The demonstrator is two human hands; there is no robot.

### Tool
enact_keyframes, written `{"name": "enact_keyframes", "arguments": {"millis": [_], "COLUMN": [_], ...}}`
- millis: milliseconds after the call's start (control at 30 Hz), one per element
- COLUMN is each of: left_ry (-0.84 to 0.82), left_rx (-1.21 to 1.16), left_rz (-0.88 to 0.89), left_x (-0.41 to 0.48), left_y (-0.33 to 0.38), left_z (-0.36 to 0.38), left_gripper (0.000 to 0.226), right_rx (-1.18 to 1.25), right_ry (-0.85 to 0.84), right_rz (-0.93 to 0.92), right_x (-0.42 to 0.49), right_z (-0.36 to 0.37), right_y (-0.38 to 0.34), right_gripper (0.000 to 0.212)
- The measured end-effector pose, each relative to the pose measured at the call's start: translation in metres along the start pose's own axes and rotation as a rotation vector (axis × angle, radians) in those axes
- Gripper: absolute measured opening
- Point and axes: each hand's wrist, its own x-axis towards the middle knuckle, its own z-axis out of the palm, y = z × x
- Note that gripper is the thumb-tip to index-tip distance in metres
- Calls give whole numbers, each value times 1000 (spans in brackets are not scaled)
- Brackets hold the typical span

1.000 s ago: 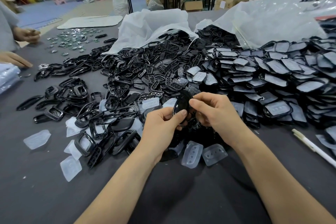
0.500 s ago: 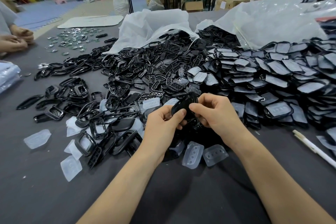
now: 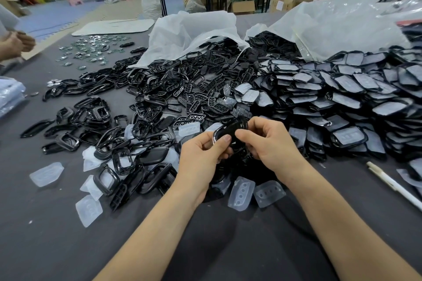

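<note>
Kept black shell (image 3: 230,127) pinched between left hand (image 3: 201,157) and right hand (image 3: 271,143), tilted it slightly rightward, seemingly mid-assembly.

Head-worn wide camera looks forward and down, close over the table (image 3: 57,246), edges seemingly warped.

Both hands, left hand (image 3: 201,155) and right hand (image 3: 269,143), pinch a black plastic shell (image 3: 230,129) above the table (image 3: 57,246).

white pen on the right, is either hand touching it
No, the white pen lies apart at the right, while the left hand and right hand grip a black shell.
</note>
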Motion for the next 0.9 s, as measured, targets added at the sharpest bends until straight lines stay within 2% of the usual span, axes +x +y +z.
{"name": "enact_keyframes", "arguments": {"millis": [267,667,867,900], "left_ry": [7,-8,-27,-26], "left_rx": [-104,-141,-220,-216], "left_rz": [-7,23,-9,-7], "left_x": [0,-1,-1,0], "left_y": [2,-1,3,3], "left_z": [1,1,2,2], "left_gripper": [7,6,2,12], "right_rx": [282,328,364,356], "right_ry": [-128,-181,-228,-225], "right_rz": [163,220,235,229], "right_x": [-2,-1,-1,-2], "right_z": [-5,-9,-11,-11], "right_y": [-6,-3,-6,-6], "right_gripper": [34,39,26,26]}}
